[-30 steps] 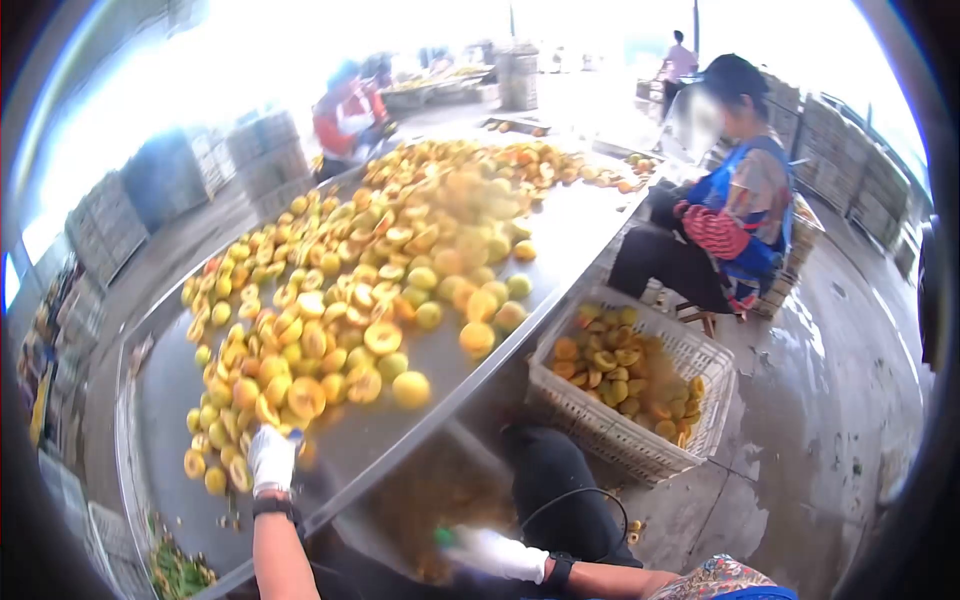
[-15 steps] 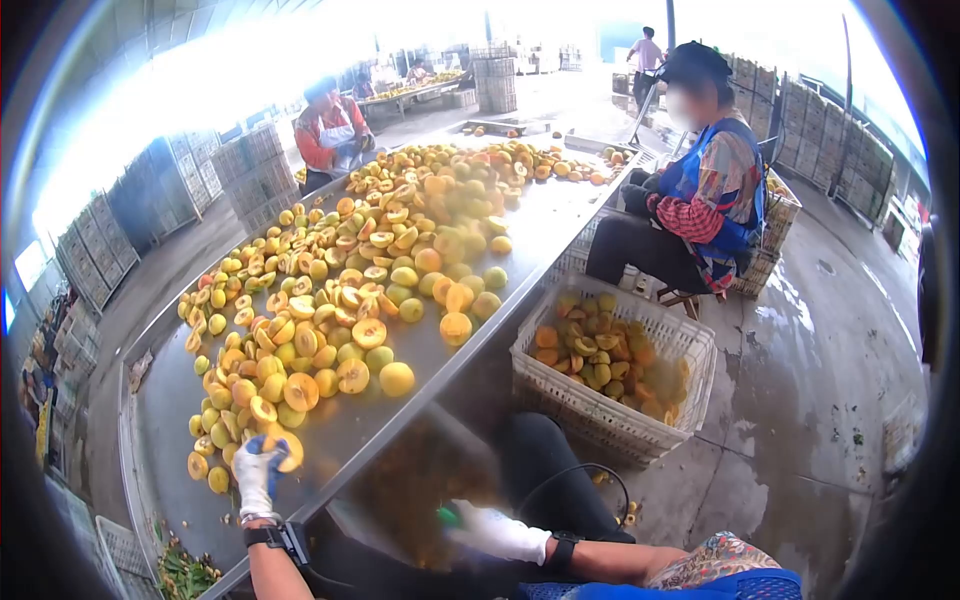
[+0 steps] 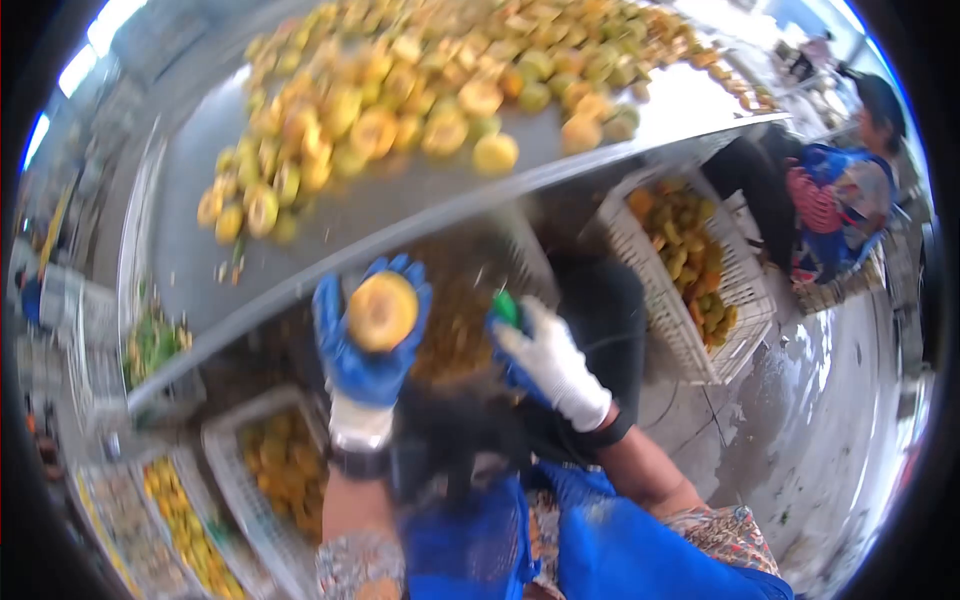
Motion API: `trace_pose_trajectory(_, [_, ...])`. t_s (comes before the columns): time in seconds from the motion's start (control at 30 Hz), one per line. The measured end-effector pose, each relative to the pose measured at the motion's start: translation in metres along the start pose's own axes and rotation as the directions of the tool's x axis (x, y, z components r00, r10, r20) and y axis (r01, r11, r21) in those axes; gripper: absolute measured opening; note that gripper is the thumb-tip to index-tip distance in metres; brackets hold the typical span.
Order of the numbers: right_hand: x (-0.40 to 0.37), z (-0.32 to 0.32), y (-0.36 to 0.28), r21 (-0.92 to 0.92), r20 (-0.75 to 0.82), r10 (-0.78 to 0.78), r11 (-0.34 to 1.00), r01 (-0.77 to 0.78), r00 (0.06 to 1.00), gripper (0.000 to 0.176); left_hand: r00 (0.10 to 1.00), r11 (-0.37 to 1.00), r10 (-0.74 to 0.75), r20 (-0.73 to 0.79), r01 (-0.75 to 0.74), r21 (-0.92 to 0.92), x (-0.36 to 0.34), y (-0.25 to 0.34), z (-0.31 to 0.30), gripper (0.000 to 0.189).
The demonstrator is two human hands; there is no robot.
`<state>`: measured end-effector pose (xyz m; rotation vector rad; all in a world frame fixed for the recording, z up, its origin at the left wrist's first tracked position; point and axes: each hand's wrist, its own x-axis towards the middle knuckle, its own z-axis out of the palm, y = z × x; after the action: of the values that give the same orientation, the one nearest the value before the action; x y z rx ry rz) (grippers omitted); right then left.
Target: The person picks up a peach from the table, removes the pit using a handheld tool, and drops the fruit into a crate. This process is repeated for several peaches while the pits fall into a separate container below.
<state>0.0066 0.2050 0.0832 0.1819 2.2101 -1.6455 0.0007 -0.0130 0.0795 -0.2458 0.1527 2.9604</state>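
My left hand (image 3: 362,370), in a white glove with a blue coated palm, is turned palm up over the front of the metal table. Its fingers curl around a yellow peach half (image 3: 383,311), cut face up with a darker centre. To the right of it, my right hand (image 3: 560,365), gloved the same way, grips a small tool with a green handle (image 3: 507,308). The tool's working end is too blurred to make out. Both hands are apart, in front of my lap.
Many cut peaches (image 3: 440,128) lie heaped on the metal table (image 3: 400,215). A white crate of peach pieces (image 3: 690,260) stands at right, near a seated co-worker (image 3: 840,195). Another crate (image 3: 240,480) holds fruit at lower left. Leaves (image 3: 155,345) lie at the table's left corner.
My left hand has drawn back from the heap toward me, bringing a peach half off the table. My right hand has come up with the green-handled tool. The view has tilted down.
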Motion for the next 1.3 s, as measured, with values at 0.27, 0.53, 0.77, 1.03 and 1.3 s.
trace_pose_trajectory(0.27, [-0.025,0.029,-0.007,-0.285,0.143,-0.511,0.799,0.53,0.847,0.029,0.988,0.919,0.148,-0.04,-0.123,0.374,-0.006,-0.015,-0.036,0.055])
trace_pose_trajectory(0.53, [-0.023,0.047,0.004,-0.362,0.266,-0.464,0.764,0.534,0.845,0.032,0.973,0.786,0.232,0.016,-0.197,0.586,-0.021,-0.024,-0.025,0.058])
trace_pose_trajectory(0.77, [-0.027,0.061,0.038,-0.354,0.282,-0.463,0.764,0.54,0.84,0.031,0.925,0.335,0.321,0.201,-0.31,0.89,-0.02,-0.027,-0.045,0.052])
trace_pose_trajectory(1.03, [-0.02,0.05,0.032,-0.146,0.511,-0.088,0.971,0.188,0.855,0.028,0.98,0.485,0.151,-0.131,0.042,0.874,-0.011,-0.019,-0.058,0.044])
trace_pose_trajectory(1.3, [-0.016,0.048,0.037,-0.353,0.386,-0.073,0.909,0.22,0.92,0.029,0.986,0.575,0.062,-0.153,0.09,0.813,-0.001,-0.018,-0.06,0.045])
